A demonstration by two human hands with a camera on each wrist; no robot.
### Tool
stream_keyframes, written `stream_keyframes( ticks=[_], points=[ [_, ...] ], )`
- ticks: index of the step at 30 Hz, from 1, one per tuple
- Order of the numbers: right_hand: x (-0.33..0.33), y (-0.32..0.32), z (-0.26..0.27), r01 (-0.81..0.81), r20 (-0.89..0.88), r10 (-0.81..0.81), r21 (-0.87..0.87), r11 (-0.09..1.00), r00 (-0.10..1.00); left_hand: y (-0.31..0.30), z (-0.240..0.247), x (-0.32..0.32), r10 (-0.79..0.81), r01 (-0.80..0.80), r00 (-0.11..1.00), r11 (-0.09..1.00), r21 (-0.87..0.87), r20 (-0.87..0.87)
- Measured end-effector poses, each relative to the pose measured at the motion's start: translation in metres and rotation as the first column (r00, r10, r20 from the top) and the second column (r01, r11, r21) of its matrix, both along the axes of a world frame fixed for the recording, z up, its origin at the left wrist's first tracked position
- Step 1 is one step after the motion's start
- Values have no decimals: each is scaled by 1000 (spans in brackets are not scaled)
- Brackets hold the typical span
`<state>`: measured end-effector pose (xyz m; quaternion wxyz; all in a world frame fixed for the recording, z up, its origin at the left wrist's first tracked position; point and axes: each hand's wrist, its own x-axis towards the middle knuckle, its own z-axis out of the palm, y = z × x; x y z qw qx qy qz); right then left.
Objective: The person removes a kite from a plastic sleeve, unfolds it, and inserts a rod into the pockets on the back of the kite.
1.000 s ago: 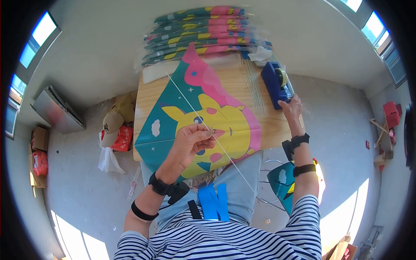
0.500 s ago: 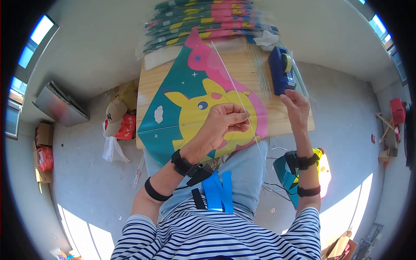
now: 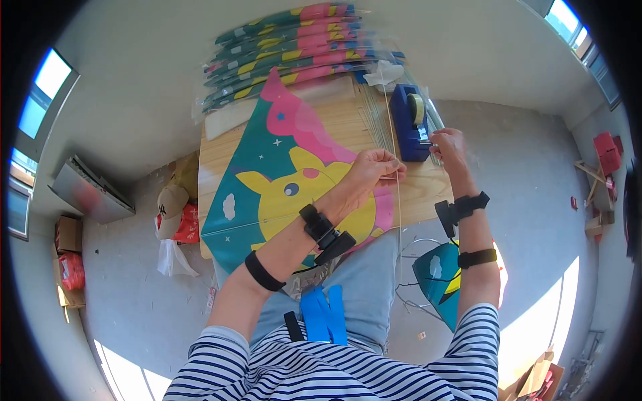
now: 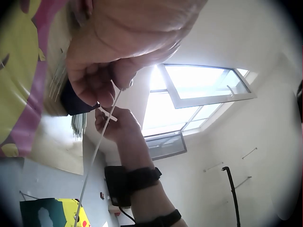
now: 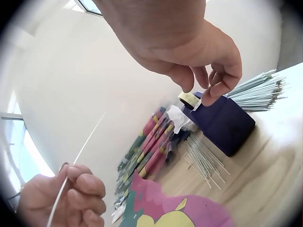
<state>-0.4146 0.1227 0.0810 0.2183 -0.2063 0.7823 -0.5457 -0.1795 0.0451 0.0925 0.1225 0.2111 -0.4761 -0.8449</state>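
My left hand (image 3: pixel 364 175) pinches a thin white rod (image 3: pixel 400 220) between thumb and fingertips; it stands nearly upright in the head view, over the table's right part. Beneath that forearm lies a diamond-shaped kite sheet (image 3: pixel 234 180) with a yellow cartoon figure. At the front end of the blue tape dispenser (image 3: pixel 405 127), my right hand (image 3: pixel 452 150) has its fingers bent. A short pale strip of tape (image 4: pixel 111 116) shows at its fingertips in the left wrist view. In the right wrist view, those fingers hang beside the tape roll (image 5: pixel 189 100).
Packaged kites (image 3: pixel 287 50) are stacked at the table's back. Loose thin rods (image 3: pixel 376 120) lie left of the dispenser, and a bundle of rods (image 5: pixel 258 92) lies beyond it. A second kite (image 3: pixel 435 274) is below the table's right side, and a cap (image 3: pixel 174 200) is at the left.
My left hand has carried the rod rightward from over the kite towards the dispenser, and the rod has turned more upright. The right hand's fingers have closed in at the dispenser's front.
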Motion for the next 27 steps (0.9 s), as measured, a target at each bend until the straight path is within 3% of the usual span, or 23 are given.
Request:
stream_keyframes(
  ticks=[1,3,6,16,18,19,21,24,26,27],
  points=[
    [-5,-4,1,1,-1,-1,-5,1000,1000,-3,-3,-13,3,-3,1000,1000,31,8],
    [-13,-11,2,-20,-18,23,165,986,1000,-4,-12,-38,3,-4,1000,998,60,16],
    [-11,-18,9,-3,10,1,214,977,1000,-4,-27,-69,45,-46,999,993,112,14],
    [-11,-16,9,-53,67,40,202,978,997,-8,-39,-92,113,-115,993,981,159,22],
    [-9,-10,14,-135,187,111,121,983,976,-6,-40,-92,129,-132,991,980,151,33],
    [1,-3,27,-132,189,107,121,984,976,-7,-40,-93,139,-142,990,979,144,28],
    [26,17,49,-45,241,55,-47,998,969,-7,-40,-95,148,-149,989,979,138,20],
    [39,55,52,-70,285,63,16,997,956,-8,-37,-96,161,-162,987,973,166,23],
    [56,101,53,-41,321,50,-35,999,946,-9,-39,-98,165,-168,986,971,170,34],
    [67,131,52,-96,258,107,-57,994,960,-10,-40,-99,161,-164,986,971,173,33]
  ],
)
